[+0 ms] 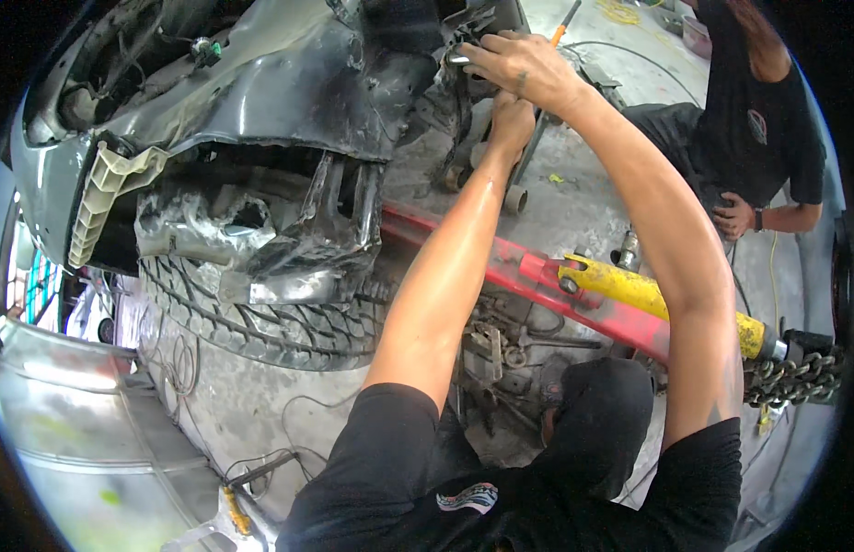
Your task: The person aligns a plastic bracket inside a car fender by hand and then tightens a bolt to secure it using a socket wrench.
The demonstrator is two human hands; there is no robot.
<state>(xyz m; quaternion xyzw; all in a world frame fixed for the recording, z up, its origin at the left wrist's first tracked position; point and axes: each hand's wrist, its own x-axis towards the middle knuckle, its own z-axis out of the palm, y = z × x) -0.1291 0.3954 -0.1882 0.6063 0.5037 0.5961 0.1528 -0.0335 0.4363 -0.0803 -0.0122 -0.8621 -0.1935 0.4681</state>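
Both my arms stretch forward to the damaged front of a dark grey car body [252, 106]. My left hand [513, 127] is closed in a fist below my right wrist; what it grips is hidden. Just above it my right hand [526, 69] curls over the crumpled metal [459, 87] at the body's end. A small shiny silver piece [459, 60] shows at its fingertips, too little of it to name. Close behind my hands runs a long thin bar with an orange section [559, 35], its far end dark.
A red beam [519, 271] with a yellow cylinder [620, 287] and a heavy chain [786, 379] crosses at right. A tyre [261, 322] lies under the body. Tools and metal parts [496, 350] litter the floor before me. Another person [758, 138] is close at right, one hand [735, 216] lowered.
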